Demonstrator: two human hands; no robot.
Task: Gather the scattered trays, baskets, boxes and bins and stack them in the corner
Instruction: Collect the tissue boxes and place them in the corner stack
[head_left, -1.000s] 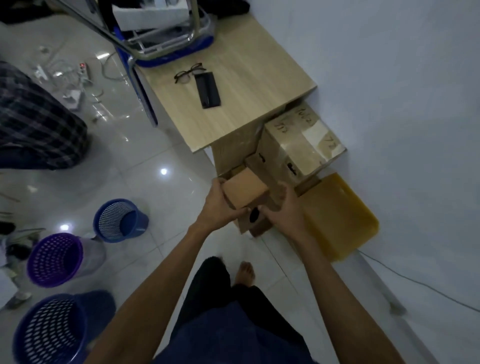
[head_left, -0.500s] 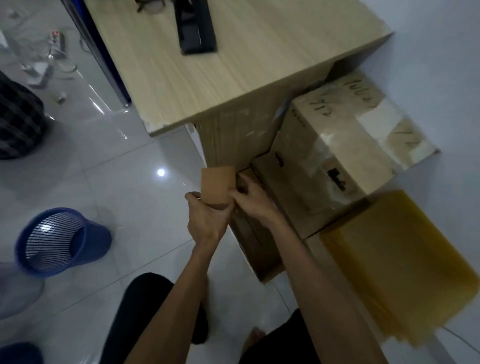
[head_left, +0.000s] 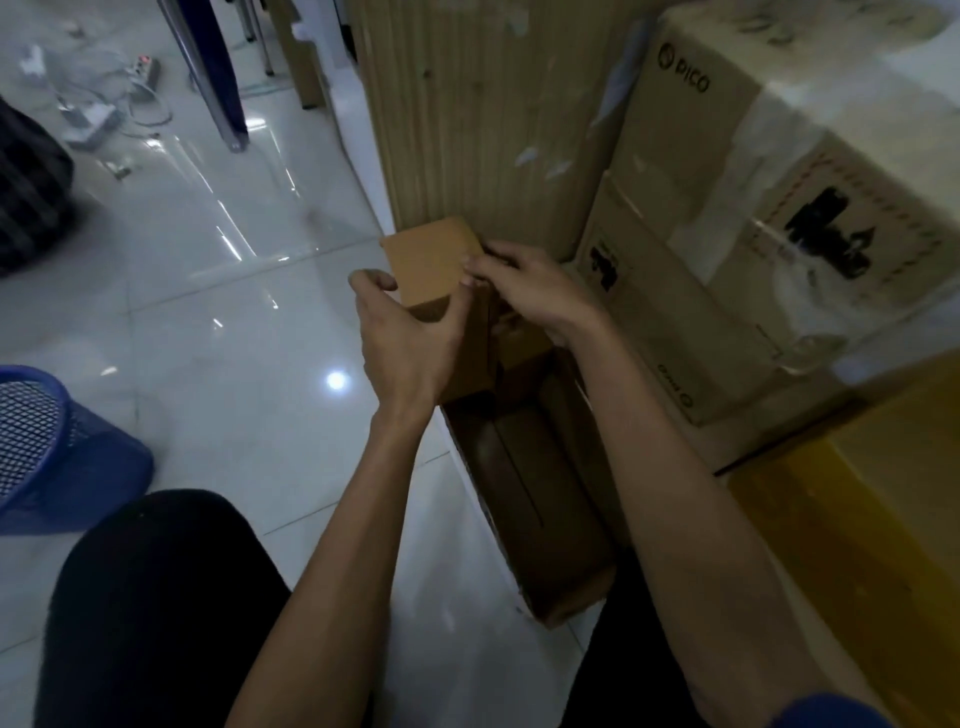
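A small brown cardboard box (head_left: 431, 265) stands on end at the far end of a long open cardboard box (head_left: 545, 499) lying on the floor. My left hand (head_left: 405, 338) grips the small box from the left, fingers curled round its near side. My right hand (head_left: 524, 286) pinches its upper right edge. Right of them, a large taped PICO carton (head_left: 727, 208) sits on another carton (head_left: 670, 332), beside a yellow plastic bin (head_left: 857, 545).
A wooden table side panel (head_left: 478, 119) rises just behind the small box. A blue mesh basket (head_left: 47, 447) lies at the left edge on the glossy tiled floor. A power strip with cables (head_left: 104, 98) and a chair leg (head_left: 218, 88) are farther back. My dark-trousered knee (head_left: 156, 597) is at the bottom left.
The view has dropped much closer to the floor beside the table. Both hands have turned the small box upright and lowered it toward the end of the long open box.
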